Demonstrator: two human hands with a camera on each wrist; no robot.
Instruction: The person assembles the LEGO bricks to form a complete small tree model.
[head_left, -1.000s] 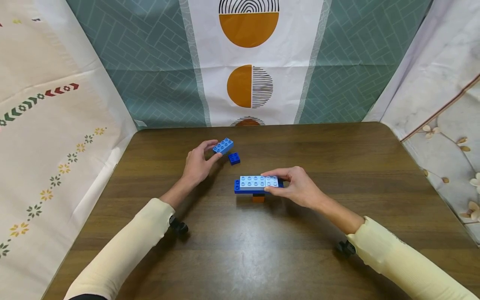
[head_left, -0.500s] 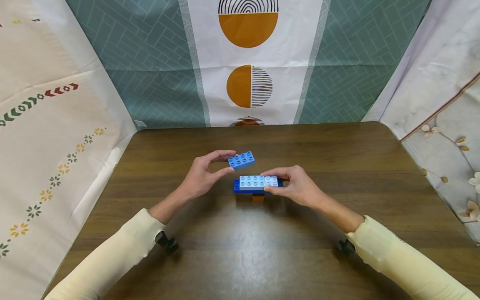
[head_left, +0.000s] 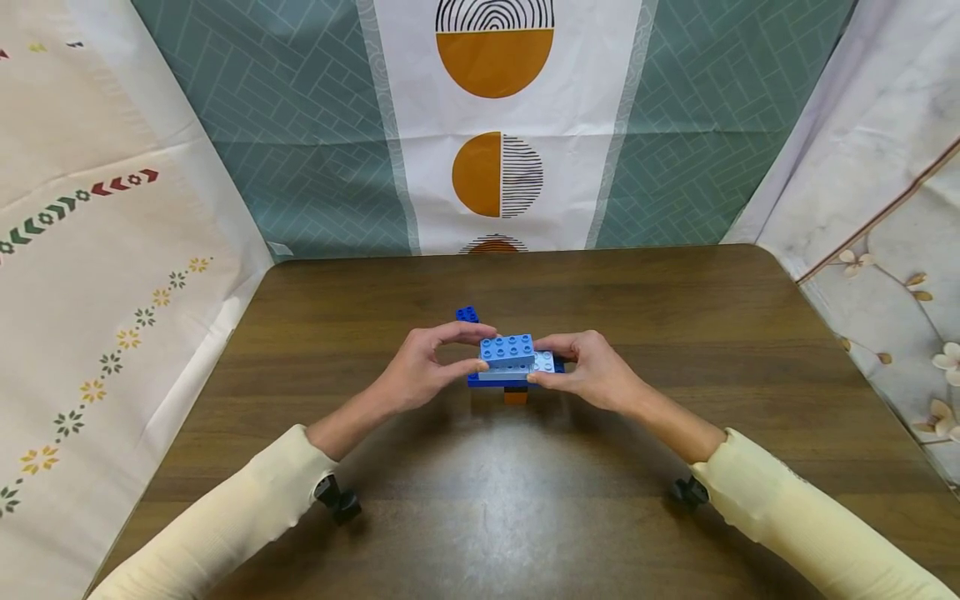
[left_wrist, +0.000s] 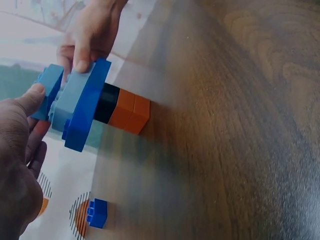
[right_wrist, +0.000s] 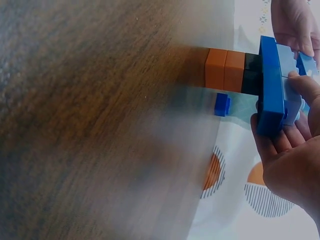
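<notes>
A tower of toy building bricks stands on the table: orange bricks (left_wrist: 130, 114) at the base, a black brick (left_wrist: 106, 104), a long dark blue brick (right_wrist: 271, 90) across it, then light blue bricks (head_left: 543, 362) on top. My left hand (head_left: 420, 367) pinches a medium blue brick (head_left: 507, 350) between thumb and fingers, just over the left part of the light blue layer. Whether their studs touch, I cannot tell. At the tower's right end, my right hand (head_left: 600, 372) grips the smaller light blue brick and the layer under it.
A small dark blue brick (head_left: 467, 314) lies on the wooden table (head_left: 675, 308) behind the tower, partly hidden by the left hand in the head view. Patterned cloths (head_left: 315, 150) hang behind the table and at both sides.
My left hand has lifted the medium blue brick from the back of the table and carried it right and nearer, to over the tower. The right hand has stayed in place.
</notes>
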